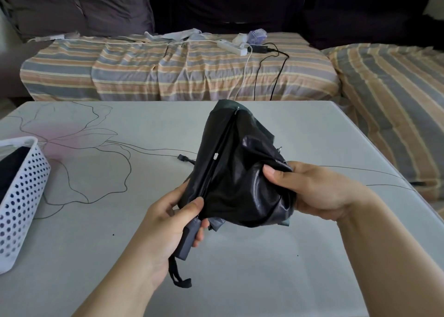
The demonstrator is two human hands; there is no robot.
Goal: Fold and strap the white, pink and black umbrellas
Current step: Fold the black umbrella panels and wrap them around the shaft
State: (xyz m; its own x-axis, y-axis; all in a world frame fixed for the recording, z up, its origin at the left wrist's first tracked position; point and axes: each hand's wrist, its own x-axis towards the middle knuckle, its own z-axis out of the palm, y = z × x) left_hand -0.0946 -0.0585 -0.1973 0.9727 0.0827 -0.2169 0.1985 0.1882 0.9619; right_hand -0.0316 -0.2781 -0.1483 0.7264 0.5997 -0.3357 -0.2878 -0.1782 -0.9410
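Note:
The black umbrella (236,170) is collapsed and held above the middle of the table, tip pointing away from me, its shiny canopy loose and bunched to the right. My left hand (168,225) grips its dark grey handle, thumb pressed on the canopy's lower edge; a black wrist loop hangs below the handle. My right hand (312,191) pinches a fold of the canopy on the right side. The closing strap (183,158) sticks out to the left behind the canopy. No white or pink umbrella can be made out.
A white perforated basket (19,196) with something dark inside stands at the table's left edge. The pale table (120,256) has a flower line drawing. Beyond it lies a striped sofa (168,71) with a power strip (231,47) and cables.

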